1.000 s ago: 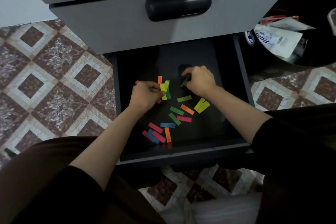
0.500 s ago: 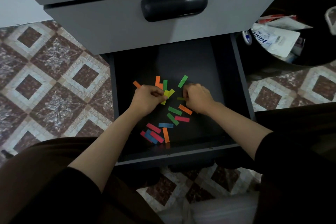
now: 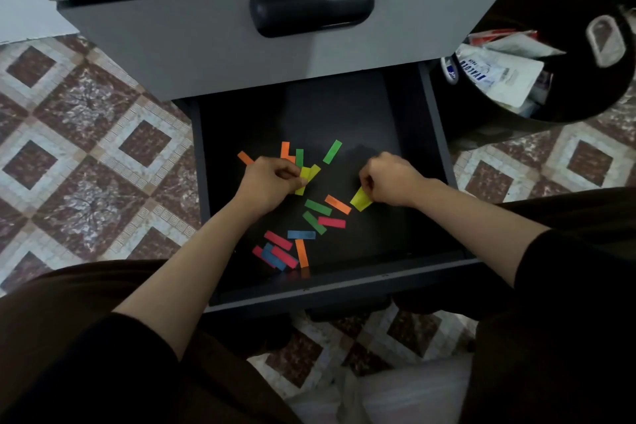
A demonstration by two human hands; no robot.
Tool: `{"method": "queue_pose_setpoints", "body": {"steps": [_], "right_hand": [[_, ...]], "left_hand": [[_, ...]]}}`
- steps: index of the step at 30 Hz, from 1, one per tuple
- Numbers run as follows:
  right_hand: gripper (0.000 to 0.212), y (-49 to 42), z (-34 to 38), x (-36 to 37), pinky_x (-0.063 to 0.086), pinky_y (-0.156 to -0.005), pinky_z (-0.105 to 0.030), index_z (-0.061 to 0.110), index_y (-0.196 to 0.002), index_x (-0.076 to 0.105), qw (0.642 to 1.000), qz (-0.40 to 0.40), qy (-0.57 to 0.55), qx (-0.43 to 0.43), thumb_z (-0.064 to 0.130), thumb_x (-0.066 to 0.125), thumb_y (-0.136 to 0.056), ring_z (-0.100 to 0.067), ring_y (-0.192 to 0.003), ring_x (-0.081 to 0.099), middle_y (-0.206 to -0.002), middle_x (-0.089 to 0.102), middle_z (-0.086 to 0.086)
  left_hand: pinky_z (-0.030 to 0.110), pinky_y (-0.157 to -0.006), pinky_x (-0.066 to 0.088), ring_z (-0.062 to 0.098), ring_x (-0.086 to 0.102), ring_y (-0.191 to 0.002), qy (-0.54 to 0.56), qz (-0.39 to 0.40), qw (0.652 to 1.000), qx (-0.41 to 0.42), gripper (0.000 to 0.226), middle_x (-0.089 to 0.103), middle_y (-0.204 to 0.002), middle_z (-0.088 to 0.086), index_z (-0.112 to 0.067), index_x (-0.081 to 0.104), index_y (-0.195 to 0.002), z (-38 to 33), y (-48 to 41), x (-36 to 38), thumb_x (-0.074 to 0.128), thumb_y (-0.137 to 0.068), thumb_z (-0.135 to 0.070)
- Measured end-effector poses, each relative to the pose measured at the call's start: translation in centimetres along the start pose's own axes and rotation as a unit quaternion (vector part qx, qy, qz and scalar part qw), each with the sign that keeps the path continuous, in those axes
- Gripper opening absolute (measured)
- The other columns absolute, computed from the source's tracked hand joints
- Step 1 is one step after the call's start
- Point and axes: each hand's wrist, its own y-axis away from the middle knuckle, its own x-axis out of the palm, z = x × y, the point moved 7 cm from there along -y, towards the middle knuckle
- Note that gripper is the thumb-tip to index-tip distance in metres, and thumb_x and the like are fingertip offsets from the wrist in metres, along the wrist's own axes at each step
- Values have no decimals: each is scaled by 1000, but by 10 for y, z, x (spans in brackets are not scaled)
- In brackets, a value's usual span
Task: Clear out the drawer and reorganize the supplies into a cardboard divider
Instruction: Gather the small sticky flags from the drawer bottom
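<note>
Open drawer [image 3: 309, 107]: left hand [image 3: 272, 179] clamped on yellow strips [image 3: 308, 173]; right hand [image 3: 392, 179] pinched on another yellow strip [image 3: 360, 199]. Loose orange strip [image 3: 338, 204] seen at 7 o'clock of right hand, long axis 10-to-4; right hand judged nearer. No cardboard divider seen.

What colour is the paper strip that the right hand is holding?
Yellow: the strip in the right hand, head view.

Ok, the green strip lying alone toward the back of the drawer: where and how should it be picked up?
Probably at one short end, from straight above. The green strip lies flat on the drawer floor, diagonal, with nothing touching it, so a fingernail would likely lift that end before thumb and finger pinch it.
</note>
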Motion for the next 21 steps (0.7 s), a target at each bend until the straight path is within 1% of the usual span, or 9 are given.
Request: {"method": "queue_pose_setpoints", "body": {"steps": [2,4,7,8,11,13,16,19,21], "right_hand": [[14,0,-2,-1,39,-66,-28,18,-79,53,999,-30,21,10,4,56,-83,-21,-87,54,-98,57,-5],[15,0,-5,-2,37,-67,-28,17,-87,51,998,-44,24,21,6,59,-81,-20,-87,50,-104,54,-5],[30,3,-5,3,40,-72,-28,17,-110,53,999,-28,32,10,11,61,-83,-20,-98,51,-113,48,-3],[31,5,-4,4,41,-74,-27,18,-114,54,999,-24,34,2,12,61,-84,-20,-103,51,-115,47,-3],[20,7,2,6,41,-81,-28,17,-107,60,998,-18,57,-18,15,58,-87,-22,-111,46,-117,46,-4],[17,8,5,9,42,-83,-29,15,-105,60,998,-13,66,-17,14,57,-88,-22,-112,46,-118,47,-5],[16,11,9,11,42,-76,-28,11,-104,57,998,-5,61,3,11,55,-89,-22,-104,53,-112,55,-8],[20,13,10,16,43,-75,-28,10,-109,56,999,-1,34,34,10,56,-89,-22,-100,57,-109,58,-8],[21,14,5,19,50,-79,-29,11,-108,59,997,-10,-31,65,9,58,-88,-21,-97,58,-108,60,-7]], "left_hand": [[13,-61,40,6,54,-87,4,4,1000,-1,12,57,-93,-4,-15,62,-99,1,0,1,62,-87,-15],[13,-60,40,6,55,-84,11,7,1000,-3,9,56,-89,-5,-18,60,-94,2,0,2,62,-87,-14],[13,-61,41,4,53,-78,18,11,1000,-9,9,55,-84,-7,-18,59,-94,3,-1,4,62,-87,-14],[13,-62,41,4,53,-78,19,12,1000,-11,9,55,-84,-8,-18,60,-95,3,-1,4,62,-87,-14],[13,-61,40,4,53,-76,14,10,1000,-14,10,54,-83,-8,-16,61,-97,3,-2,4,62,-87,-15],[13,-60,40,4,53,-77,8,13,1000,-16,13,55,-86,-6,-14,62,-100,3,0,5,62,-87,-15],[13,-62,41,5,54,-81,-2,13,1000,-14,16,57,-92,-1,-11,62,-103,0,2,3,61,-87,-14],[16,-70,45,9,56,-87,4,12,1000,-8,15,59,-95,2,-11,63,-101,-5,8,-2,62,-87,-13],[22,-78,46,11,55,-91,-3,2,1000,-8,18,58,-97,1,-9,64,-104,-9,11,-7,62,-87,-14]]}}
